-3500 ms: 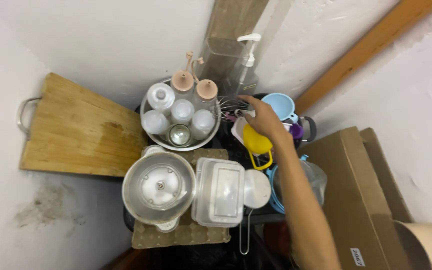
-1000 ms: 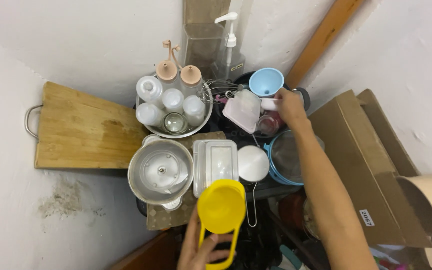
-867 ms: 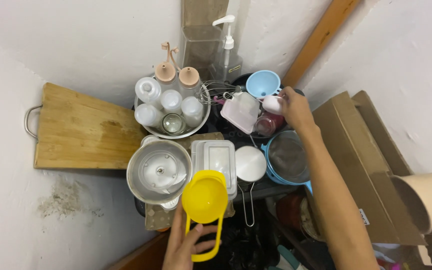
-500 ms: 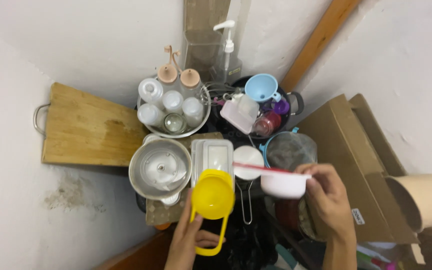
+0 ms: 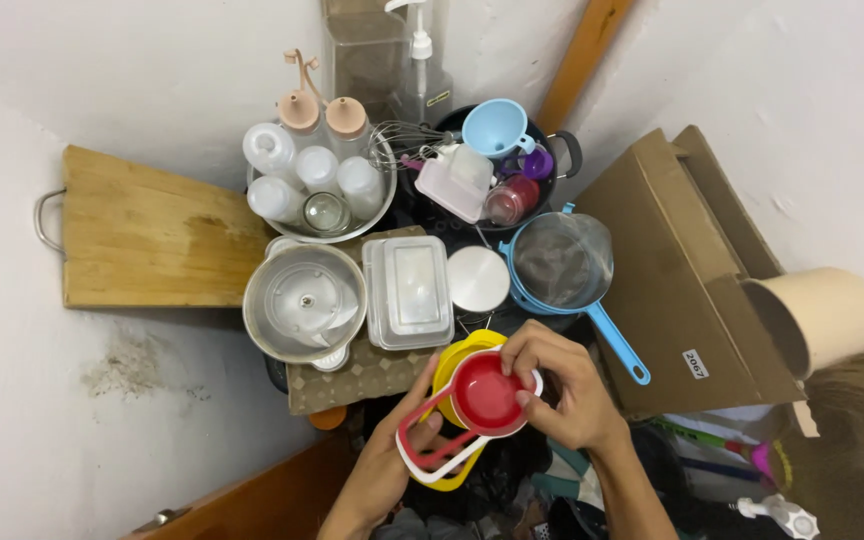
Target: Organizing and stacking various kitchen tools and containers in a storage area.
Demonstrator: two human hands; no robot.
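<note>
My left hand (image 5: 384, 470) grips the looped handles of a yellow scoop-shaped cup (image 5: 449, 368) low in the view. A smaller cup, red inside with a white rim (image 5: 486, 395), sits nested in the yellow one. My right hand (image 5: 562, 385) wraps around the rim of that red and white cup from the right. Both hands hover just below a stack of kitchenware in a wall corner.
A metal bowl of white squeeze bottles (image 5: 312, 185), a blender jar (image 5: 304, 303), clear lidded boxes (image 5: 409, 290), a round metal lid (image 5: 479, 279), a blue-handled strainer (image 5: 564, 265) and a black pot holding a blue funnel (image 5: 497, 128) crowd the corner. A wooden board (image 5: 142, 240) leans left, a cardboard box (image 5: 687, 270) right.
My right hand took the red and white cup out of the black pot, carried it down and set it into the yellow cup in my left hand. The camera tilted downward.
</note>
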